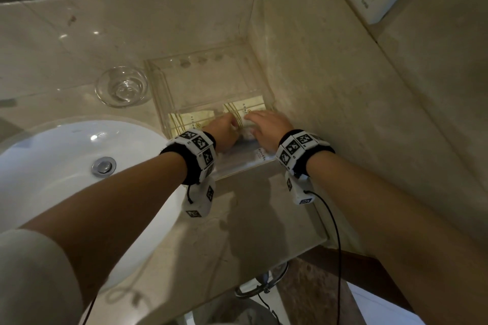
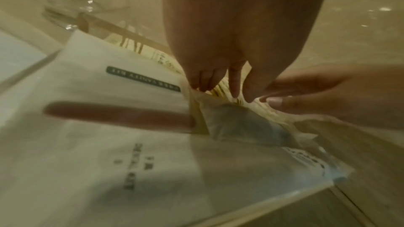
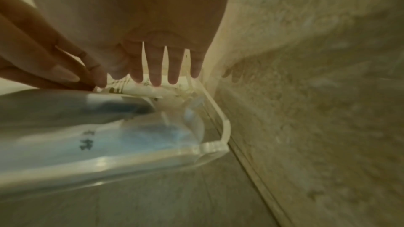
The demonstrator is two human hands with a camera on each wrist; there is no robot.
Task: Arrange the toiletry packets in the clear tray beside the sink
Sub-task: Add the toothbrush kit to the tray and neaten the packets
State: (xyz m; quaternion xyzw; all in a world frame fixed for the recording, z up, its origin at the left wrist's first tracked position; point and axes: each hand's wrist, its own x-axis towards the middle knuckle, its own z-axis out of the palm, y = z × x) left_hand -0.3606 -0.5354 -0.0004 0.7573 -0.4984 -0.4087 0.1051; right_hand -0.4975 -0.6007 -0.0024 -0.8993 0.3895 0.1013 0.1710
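Glass bowl (image 1: 122, 86), on the desk left of the clear tray (image 1: 158, 82). Left hand (image 1: 223, 131): grip pinching a cream packet (image 2: 220, 92) in the tray's near half; we judge it light, limp, slippery, best pinched at an edge. Right hand (image 1: 266, 126): grip released, fingers flat on a neighbouring packet (image 1: 247, 107). Wrist views alone show white packets (image 2: 122, 82) in front.

Black wristbands (image 1: 311, 158) with white marker-printed blocks, black cables (image 1: 333, 227), pale sleeve (image 1: 31, 277)
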